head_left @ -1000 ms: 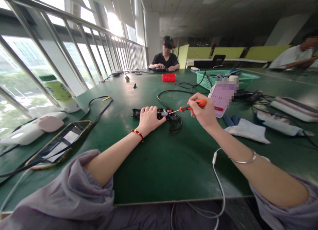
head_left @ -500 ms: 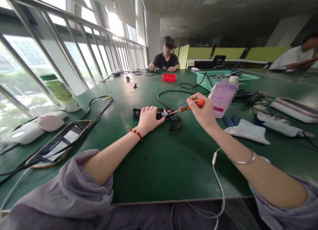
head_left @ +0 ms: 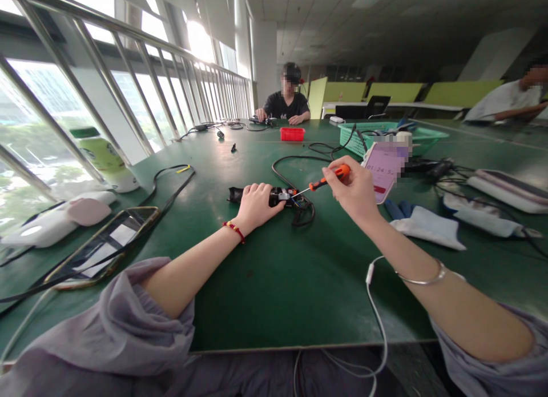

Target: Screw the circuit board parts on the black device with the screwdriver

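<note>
Partly beneath left hand (head_left: 256,204), black device (head_left: 277,196)

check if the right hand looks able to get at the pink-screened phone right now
Probably yes: the phone is just beyond the right hand, with nothing visible between them. That hand holds a screwdriver, though, which would likely need setting down first.

A wide stretch of bare green tabletop (head_left: 252,305) leads from the near edge to the black device (head_left: 234,195), with a white cord (head_left: 371,294) bounding it on the right. The left hand (head_left: 256,204) covers the device's middle; the slanting orange screwdriver (head_left: 322,183) and right hand (head_left: 354,187) bar the right side. Behind these 2 obstacles, the propped phone (head_left: 380,167) and green basket (head_left: 432,137) narrow the passage.
</note>
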Demonstrator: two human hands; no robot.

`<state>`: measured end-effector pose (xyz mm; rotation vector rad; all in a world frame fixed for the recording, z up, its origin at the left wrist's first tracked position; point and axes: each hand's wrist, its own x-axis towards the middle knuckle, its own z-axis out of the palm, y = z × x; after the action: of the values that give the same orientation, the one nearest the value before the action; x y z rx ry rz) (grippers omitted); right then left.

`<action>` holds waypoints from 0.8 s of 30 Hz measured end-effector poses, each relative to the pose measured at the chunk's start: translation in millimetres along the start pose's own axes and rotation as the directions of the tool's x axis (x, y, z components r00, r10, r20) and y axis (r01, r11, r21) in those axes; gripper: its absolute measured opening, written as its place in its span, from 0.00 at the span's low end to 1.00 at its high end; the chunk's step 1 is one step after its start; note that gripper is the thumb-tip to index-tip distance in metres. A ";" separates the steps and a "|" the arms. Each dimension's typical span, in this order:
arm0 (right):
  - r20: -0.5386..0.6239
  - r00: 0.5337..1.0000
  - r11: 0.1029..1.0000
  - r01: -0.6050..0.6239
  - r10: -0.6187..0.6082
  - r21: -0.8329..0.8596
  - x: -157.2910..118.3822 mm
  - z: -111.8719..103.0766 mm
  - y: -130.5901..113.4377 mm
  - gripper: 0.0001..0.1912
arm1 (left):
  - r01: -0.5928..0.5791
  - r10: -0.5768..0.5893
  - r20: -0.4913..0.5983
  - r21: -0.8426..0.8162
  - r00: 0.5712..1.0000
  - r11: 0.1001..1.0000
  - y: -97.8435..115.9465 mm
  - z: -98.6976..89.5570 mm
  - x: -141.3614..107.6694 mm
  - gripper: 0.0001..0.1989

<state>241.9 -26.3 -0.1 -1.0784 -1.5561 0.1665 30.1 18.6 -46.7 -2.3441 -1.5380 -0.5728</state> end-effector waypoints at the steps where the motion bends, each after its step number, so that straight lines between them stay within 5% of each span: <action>1: 0.001 1.000 1.000 -0.006 0.006 0.022 -0.3 0.5 1.1 0.10 | -0.001 0.001 -0.001 -0.001 1.000 1.000 0.1 0.0 0.0 0.21; 8: 0.010 1.000 0.997 -0.015 0.015 0.072 0.0 2.2 5.7 0.07 | -0.002 0.002 0.003 -0.002 1.000 1.000 -0.7 1.0 0.5 0.21; 14: 0.022 1.000 1.000 -0.006 0.006 -0.009 0.2 -0.8 0.2 0.17 | -0.002 0.002 0.002 -0.003 1.000 1.000 -0.8 1.0 0.3 0.21; 18: 0.013 1.000 0.995 -0.003 0.002 0.100 -1.7 0.4 -0.3 0.06 | -0.001 0.001 0.004 -0.005 1.000 1.000 -0.5 1.6 0.5 0.21; 24: 0.058 0.991 0.988 -0.123 0.118 0.091 -1.2 3.1 3.4 0.13 | -0.008 0.008 0.002 -0.004 1.000 1.000 -1.0 1.5 1.1 0.21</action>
<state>240.9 -23.9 -4.0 -1.1017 -1.5147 0.3502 29.9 20.5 -47.5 -2.3530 -1.5297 -0.5721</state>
